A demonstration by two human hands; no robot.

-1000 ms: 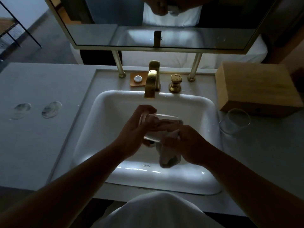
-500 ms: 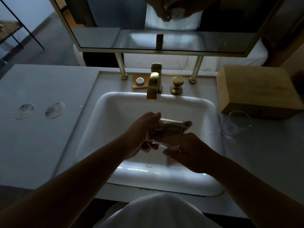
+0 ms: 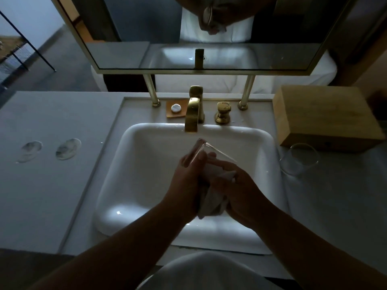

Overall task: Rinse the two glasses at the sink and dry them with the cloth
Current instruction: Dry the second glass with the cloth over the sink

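Over the sink (image 3: 117,164), the left hand (image 3: 186,181) gripped a glass (image 3: 206,152), tilted with its rim toward the far side, just near of the tap (image 3: 193,114). The right hand (image 3: 236,191) held the cloth (image 3: 211,197) against the glass, fingers curled round it. The second glass (image 3: 299,159) stood on the counter (image 3: 62,195) to the right, just beside the wooden box (image 3: 326,116).

A single head-worn wide-angle camera looks forward and steeply down from close above the white sink (image 3: 129,185), facing the brass faucet (image 3: 193,114) and mirror (image 3: 125,57), with both forearms entering from the bottom edge.
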